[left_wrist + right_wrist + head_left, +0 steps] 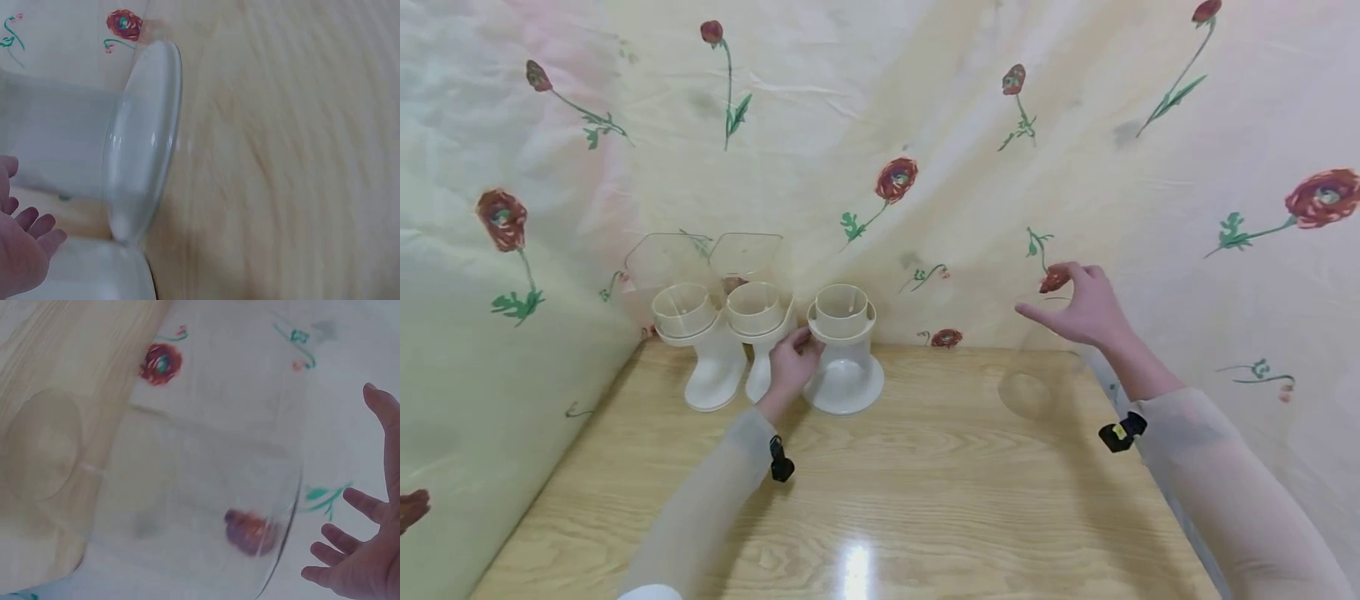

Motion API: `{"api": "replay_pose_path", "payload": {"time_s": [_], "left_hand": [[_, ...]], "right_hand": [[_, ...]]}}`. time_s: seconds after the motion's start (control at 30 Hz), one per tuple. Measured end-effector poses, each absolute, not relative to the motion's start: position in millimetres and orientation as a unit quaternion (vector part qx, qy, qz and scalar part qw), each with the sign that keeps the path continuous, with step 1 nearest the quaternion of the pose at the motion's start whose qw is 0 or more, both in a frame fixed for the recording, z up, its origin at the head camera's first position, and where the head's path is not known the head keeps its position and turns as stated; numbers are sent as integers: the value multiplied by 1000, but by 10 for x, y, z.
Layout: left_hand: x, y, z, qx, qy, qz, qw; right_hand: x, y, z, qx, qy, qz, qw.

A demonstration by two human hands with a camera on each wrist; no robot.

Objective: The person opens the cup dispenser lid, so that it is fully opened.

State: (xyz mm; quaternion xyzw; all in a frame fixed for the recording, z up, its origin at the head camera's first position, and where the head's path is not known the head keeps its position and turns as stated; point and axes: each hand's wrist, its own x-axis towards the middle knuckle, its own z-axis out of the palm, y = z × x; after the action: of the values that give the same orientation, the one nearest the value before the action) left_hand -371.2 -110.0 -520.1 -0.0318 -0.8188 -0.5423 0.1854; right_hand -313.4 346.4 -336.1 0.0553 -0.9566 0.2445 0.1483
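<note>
My left hand (795, 362) is beside a round white stand (846, 387) with a pale ring on top, its fingers at the stand's neck. In the left wrist view, the fingers of the left hand (25, 244) are loosely bent next to the pedestal (147, 144); firm contact cannot be told. At the back right is a clear container (1037, 375) with a round outline low on its side. Above it, my right hand (1086, 308) has thumb and fingers spread wide. The right wrist view shows the clear container (194, 506) apart from the spread fingers.
Two similar white stands (713, 371) with pale rings are at the left, with clear upright panels (666, 258) behind them. A flowered cloth (820, 108) hangs behind and at the sides of the wooden table (910, 492).
</note>
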Motion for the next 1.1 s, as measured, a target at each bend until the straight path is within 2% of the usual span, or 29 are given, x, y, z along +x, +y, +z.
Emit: {"api": "replay_pose_path", "payload": {"time_s": [0.13, 0.3, 0.53, 0.7, 0.83, 1.0, 1.1], "left_hand": [[-3541, -1329, -5188, -35, -803, -567, 180], [-3397, -1576, -5209, -16, -809, -548, 211], [-3399, -1821, -5301, 62, -805, -544, 231], [-3431, -1880, -5324, 81, -795, -552, 237], [-3468, -1892, -5319, 88, -795, -556, 227], [-3498, -1919, -5291, 96, -804, -552, 200], [-3519, -1932, -5281, 95, -807, -547, 203]], "right_hand": [[-3178, 3154, -3236, 77, -957, 242, 139], [-3240, 2761, -3104, 112, -954, 241, 140], [-3373, 2170, -3002, 168, -938, 271, 137], [-3435, 1750, -2955, 218, -928, 275, 125], [-3503, 1456, -2961, 240, -920, 285, 119], [-3545, 1081, -3086, 236, -916, 313, 80], [-3585, 873, -3212, 241, -912, 325, 64]]}}
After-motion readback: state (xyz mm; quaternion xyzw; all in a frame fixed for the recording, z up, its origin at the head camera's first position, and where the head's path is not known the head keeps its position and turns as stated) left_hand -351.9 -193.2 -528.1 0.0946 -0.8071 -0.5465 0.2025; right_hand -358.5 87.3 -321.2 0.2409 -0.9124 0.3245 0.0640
